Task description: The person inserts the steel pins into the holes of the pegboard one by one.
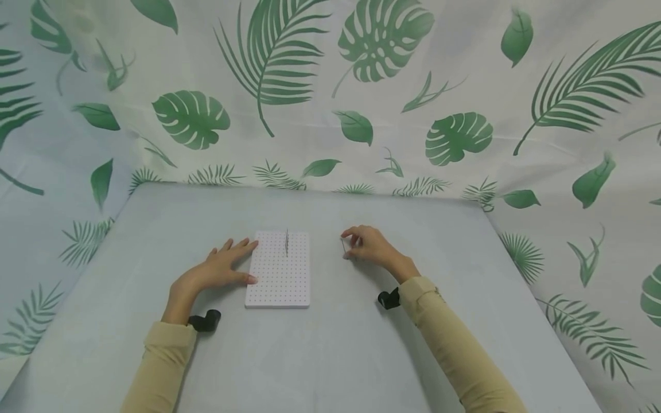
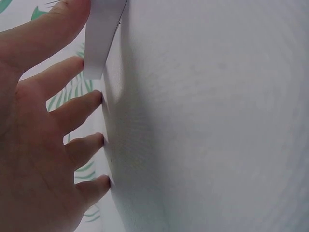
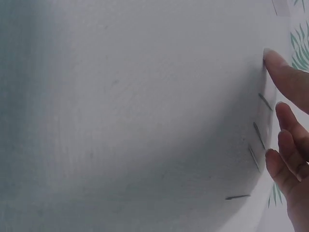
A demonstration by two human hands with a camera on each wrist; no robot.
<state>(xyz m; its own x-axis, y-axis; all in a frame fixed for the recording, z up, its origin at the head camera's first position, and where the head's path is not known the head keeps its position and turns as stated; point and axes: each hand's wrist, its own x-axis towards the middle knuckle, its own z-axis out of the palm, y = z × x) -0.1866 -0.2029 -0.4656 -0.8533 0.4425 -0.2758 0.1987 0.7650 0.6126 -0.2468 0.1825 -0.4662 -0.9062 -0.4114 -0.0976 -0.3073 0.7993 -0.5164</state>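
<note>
A white pegboard (image 1: pixel 279 281) with a grid of small holes lies on the table. Several thin dark pins (image 1: pixel 287 244) stand upright in a column near its far end. My left hand (image 1: pixel 219 268) spreads its fingers along the board's left side, with the thumb over the edge and the index fingertip at the far left corner. To the right of the board, my right hand (image 1: pixel 369 246) reaches low over the table, thumb and index finger apart around a thin pin (image 1: pixel 343 245). In the right wrist view, several loose pins (image 3: pixel 259 135) lie by its fingertips.
The table (image 1: pixel 320 355) has a pale cover. Leaf-printed curtains (image 1: pixel 310 143) hang along the back and sides. A black wrist device (image 1: pixel 205 321) sits at the left wrist, and another black device (image 1: pixel 388 299) at the right wrist.
</note>
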